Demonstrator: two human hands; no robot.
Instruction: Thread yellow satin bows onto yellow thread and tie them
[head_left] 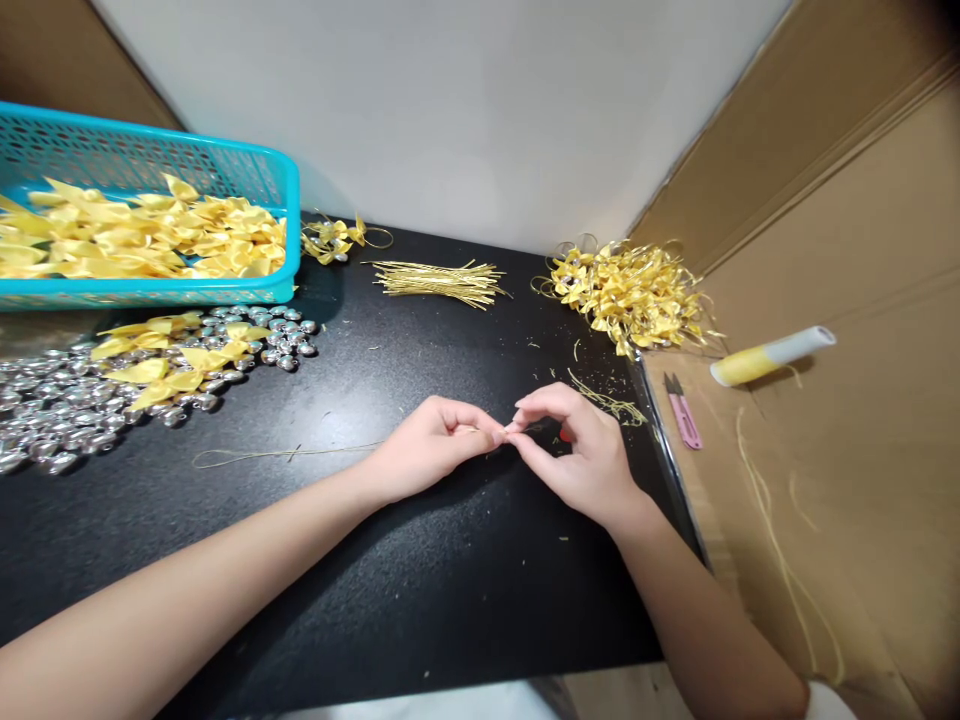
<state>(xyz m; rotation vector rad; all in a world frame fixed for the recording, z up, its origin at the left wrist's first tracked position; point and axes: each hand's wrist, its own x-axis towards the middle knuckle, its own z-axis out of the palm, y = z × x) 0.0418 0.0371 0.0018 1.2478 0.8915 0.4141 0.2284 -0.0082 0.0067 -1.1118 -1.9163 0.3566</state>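
Two bare hands, the left hand [431, 445] and the right hand [581, 462], are held fingertip to fingertip over the glossy black counter [405, 370], toward its right edge. Each grip is narrow, apparently pinched on a thin, pale-gold cord [337, 448]; the fine detail between the fingertips cannot be made out. The cord's looped tail is stretched leftward. The strand is best kept lightly taut, with its loop kept clear of the shiny silver oval beads [82, 400] heaped toward the left edge. Pink-handled metal snips [684, 415] are placed beyond the right edge.
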